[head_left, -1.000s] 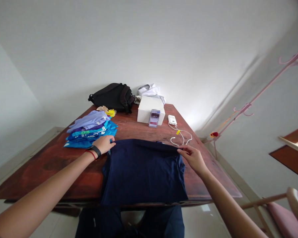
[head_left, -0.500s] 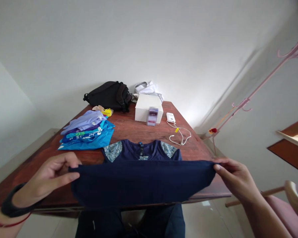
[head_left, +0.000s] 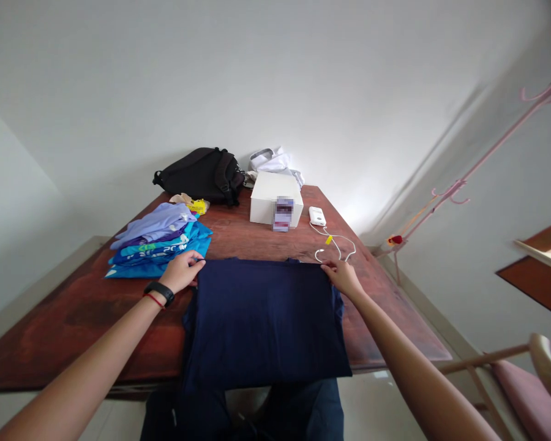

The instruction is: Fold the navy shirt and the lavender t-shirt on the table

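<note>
A navy blue shirt [head_left: 264,318] lies folded on the reddish wooden table [head_left: 73,306], its lower part hanging over the near edge. My left hand [head_left: 181,271] pinches the shirt's far left corner, with a black band and a red string on the wrist. My right hand [head_left: 342,275] pinches the far right corner. Both hands rest low against the tabletop, fingers closed on the cloth.
A stack of folded blue and lilac clothes [head_left: 158,245] lies left of my left hand. Farther back are a black backpack [head_left: 197,174], a white box [head_left: 275,199], white cloth [head_left: 273,160] and a white power bank with cable [head_left: 321,223]. A pink-cushioned chair [head_left: 528,392] stands at right.
Half a second ago both hands held the shirt's hem lifted near me, showing the collar. They have since carried the hem forward and laid it down over the collar end.
</note>
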### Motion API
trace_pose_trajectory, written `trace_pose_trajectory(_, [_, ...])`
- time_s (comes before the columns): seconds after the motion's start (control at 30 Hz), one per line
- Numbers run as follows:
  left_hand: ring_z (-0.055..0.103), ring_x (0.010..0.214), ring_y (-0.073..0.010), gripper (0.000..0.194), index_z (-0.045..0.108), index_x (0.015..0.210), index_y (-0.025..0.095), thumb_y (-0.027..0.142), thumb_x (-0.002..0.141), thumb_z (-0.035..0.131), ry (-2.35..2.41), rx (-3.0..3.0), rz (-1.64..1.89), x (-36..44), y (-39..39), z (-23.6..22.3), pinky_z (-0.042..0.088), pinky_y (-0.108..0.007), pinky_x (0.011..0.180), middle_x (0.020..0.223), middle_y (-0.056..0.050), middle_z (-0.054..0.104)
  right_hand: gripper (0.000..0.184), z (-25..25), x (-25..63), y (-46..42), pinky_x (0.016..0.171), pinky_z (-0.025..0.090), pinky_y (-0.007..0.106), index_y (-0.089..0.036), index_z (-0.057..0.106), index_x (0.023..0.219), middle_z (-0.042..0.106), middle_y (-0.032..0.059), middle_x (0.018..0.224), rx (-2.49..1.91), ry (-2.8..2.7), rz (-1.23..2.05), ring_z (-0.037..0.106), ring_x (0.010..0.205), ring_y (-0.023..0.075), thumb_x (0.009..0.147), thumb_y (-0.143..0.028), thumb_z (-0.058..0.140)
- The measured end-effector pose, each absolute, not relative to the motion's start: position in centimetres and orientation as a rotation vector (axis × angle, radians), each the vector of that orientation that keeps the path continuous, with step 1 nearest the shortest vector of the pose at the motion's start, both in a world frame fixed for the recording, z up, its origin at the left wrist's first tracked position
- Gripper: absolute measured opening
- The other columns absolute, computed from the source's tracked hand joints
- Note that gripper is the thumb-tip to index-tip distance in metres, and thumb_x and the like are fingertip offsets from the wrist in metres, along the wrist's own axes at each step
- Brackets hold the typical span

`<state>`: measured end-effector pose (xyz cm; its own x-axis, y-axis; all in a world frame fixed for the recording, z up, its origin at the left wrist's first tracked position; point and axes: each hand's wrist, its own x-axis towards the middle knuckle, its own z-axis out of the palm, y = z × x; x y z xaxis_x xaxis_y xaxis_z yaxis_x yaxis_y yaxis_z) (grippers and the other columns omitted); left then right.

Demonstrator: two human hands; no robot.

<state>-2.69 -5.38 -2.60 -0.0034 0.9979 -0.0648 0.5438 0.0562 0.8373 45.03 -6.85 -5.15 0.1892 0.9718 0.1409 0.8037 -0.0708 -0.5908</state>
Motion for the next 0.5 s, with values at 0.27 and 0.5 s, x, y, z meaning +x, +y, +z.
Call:
trace_pose_trajectory(0.27, [0.069, 0.072, -0.0211, 0.022, 0.065, 0.096, 0.020, 0.038, 0.089, 0.054, 1.897, 2.017, 0.706, -2.7, -3.8, -4.0, 0.052, -0.030, 0.072, 0.085, -0.003, 0.071, 0.022, -5.3, 44.6, -5.5, 0.080, 0.051, 0.032, -0.022, 0.078, 0.099, 0.077, 0.0062, 0.089, -1.988, -1.752, 0.240, 0.071, 0.088, 0.0241, 0.089, -0.031, 0.060])
trace_pose_trajectory(0.5, [0.067, 0.103, -0.0318, 0.044, 0.056, 0.131, 0.017, 0.037, 0.092, 0.055, 2.101, 2.238, 0.679, -0.7, -6.1, -2.5, 0.053, -0.038, 0.080, 0.117, -0.014, 0.066, 0.031, -4.6, 43.0, -7.1, 0.094, 0.049, 0.040, -0.019, 0.071, 0.116, 0.071, 0.0120, 0.111, -2.003, -1.793, 0.105, 0.066, 0.106, 0.0286, 0.090, -0.030, 0.059])
